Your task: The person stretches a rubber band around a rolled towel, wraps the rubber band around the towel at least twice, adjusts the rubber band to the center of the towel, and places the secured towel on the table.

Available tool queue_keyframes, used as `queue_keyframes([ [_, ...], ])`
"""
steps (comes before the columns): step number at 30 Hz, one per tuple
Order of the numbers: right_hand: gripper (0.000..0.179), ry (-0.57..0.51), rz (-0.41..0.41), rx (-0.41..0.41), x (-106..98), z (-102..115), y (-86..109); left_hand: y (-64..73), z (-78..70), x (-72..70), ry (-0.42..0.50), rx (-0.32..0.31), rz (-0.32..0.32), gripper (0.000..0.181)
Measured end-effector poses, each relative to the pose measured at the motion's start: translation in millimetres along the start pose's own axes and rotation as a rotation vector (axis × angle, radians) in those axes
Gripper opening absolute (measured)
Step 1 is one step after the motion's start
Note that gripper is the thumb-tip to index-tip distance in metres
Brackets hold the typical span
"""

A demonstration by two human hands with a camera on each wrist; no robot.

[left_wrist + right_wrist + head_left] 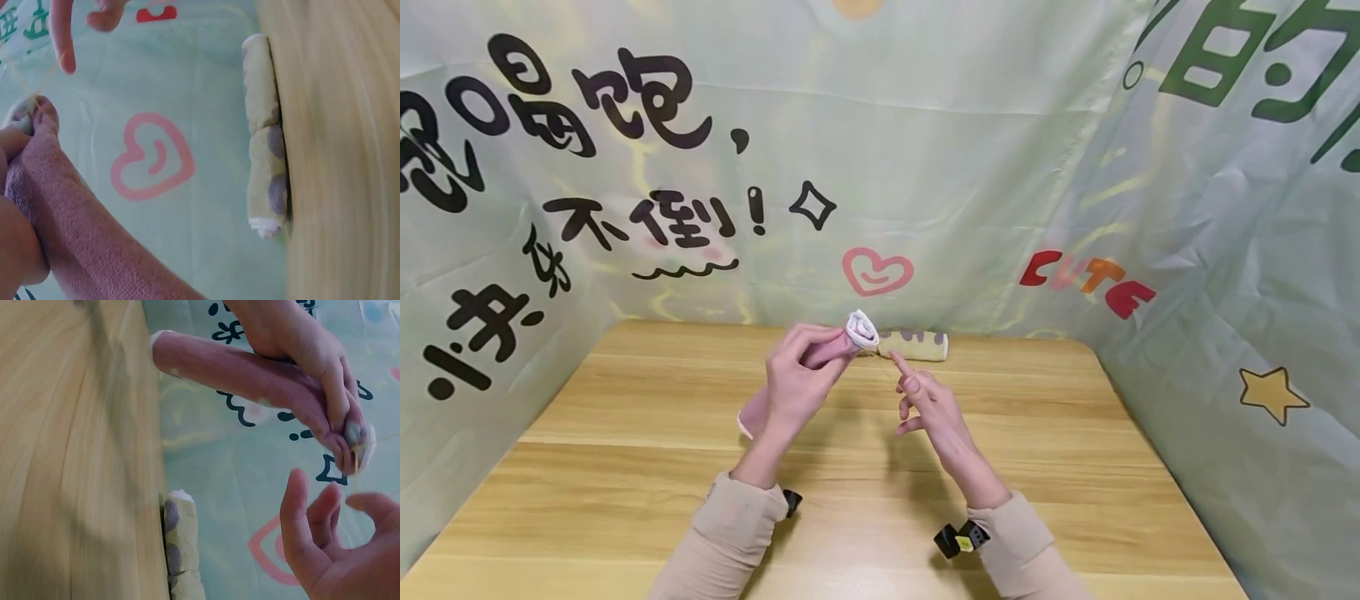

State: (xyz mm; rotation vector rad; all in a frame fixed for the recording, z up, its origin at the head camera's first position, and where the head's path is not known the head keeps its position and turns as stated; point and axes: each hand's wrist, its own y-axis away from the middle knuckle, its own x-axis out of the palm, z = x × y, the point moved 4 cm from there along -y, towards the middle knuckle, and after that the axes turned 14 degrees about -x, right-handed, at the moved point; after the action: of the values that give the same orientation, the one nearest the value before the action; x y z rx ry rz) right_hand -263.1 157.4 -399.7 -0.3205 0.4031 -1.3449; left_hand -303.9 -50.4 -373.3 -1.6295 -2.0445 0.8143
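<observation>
My left hand (801, 375) grips a rolled pink towel (231, 362) near one end, fingers and thumb wrapped round it. The roll is tilted, its white spiralled end (862, 330) raised and facing my right hand (928, 408). From that end a thin yellowish rubber band (357, 467) stretches taut in two spreading strands, one reaching my right index fingertip. The right hand's other fingers are spread and bent, apart from the towel. Where the second strand ends is hidden. Behind both hands lies a rolled yellow towel with purple patches (917, 345).
The wooden table (647, 467) is backed and flanked by a pale green cloth (985, 167) printed with lettering, a pink heart and a star. The yellow roll lies along the table's far edge, close to the cloth. A small black device (961, 540) sits at the right cuff.
</observation>
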Motion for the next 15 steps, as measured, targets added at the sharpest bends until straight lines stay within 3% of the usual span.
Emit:
queue_keyframes([
  [5, 0.062, 0.0, -0.109, 0.018, -5, 0, 0.8, 8.6, -5.0, 13.9, -0.178, 0.145, 0.074, 0.03],
  [8, 0.054, -0.009, -0.176, 0.037, -11, 1, -1.1, 12.1, -6.9, 20.0, -0.234, 0.217, 0.113, 0.028],
  [12, 0.065, -0.092, -0.174, 0.093, -11, 1, -1.8, 11.3, -7.2, 19.7, -0.193, 0.214, 0.073, 0.027],
  [15, 0.081, -0.188, -0.08, 0.16, -1, -2, -0.1, 8.8, -5.2, 15.2, -0.141, 0.159, -0.018, 0.025],
])
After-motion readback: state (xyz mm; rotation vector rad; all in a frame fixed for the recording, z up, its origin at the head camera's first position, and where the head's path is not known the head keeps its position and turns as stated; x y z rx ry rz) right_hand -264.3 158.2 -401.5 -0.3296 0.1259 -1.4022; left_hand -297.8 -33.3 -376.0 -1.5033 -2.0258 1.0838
